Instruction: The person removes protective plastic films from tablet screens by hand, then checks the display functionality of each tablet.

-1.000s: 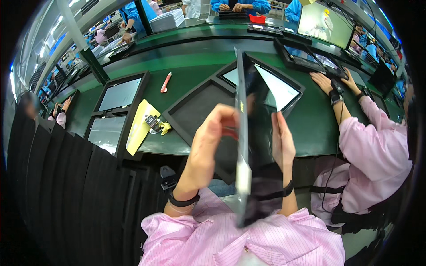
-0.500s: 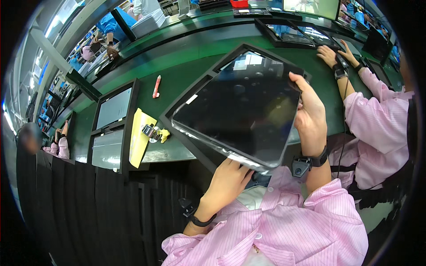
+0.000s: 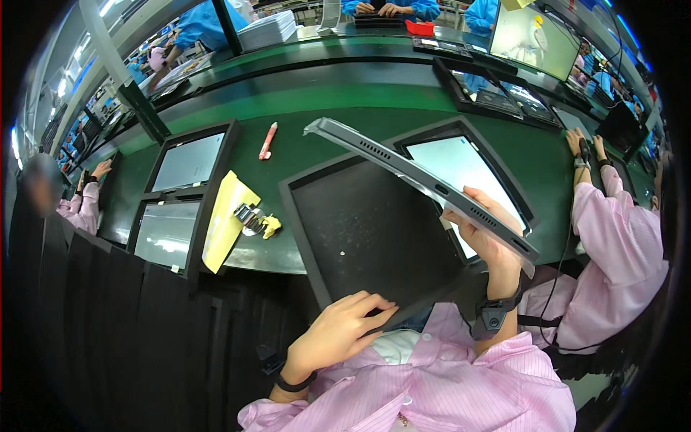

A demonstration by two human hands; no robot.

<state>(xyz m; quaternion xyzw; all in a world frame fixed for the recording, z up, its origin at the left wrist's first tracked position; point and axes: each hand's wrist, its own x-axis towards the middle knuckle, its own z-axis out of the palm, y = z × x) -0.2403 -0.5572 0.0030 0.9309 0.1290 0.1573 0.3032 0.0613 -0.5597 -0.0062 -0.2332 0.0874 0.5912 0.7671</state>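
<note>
Tablet (image 3: 421, 176), grey, one: seen nearly edge-on, tilted, its slotted long edge sloping down to the right; raised over the tray, across both compartments.

Right hand (image 3: 491, 229): grip closed about the tablet near its lower right end. Black band and device (image 3: 493, 317) on the wrist.

Left hand (image 3: 338, 335): fingers loosely bent at the near edge of the tray; cannot tell whether the grip has hold of the rim.

Tray (image 3: 302, 241), black, two-compartment: set at a slant on the green worktop (image 3: 288, 144). Left compartment bare but for a white speck; right compartment holds a lit screen (image 3: 450, 155).

Second tray (image 3: 230, 137), black: to the left, two screens, one beyond the other.

Also on the worktop, between the trays: red-and-white pen (image 3: 268, 142); yellow sheet (image 3: 222, 223), small dark device (image 3: 247, 216) at its right edge.
</note>
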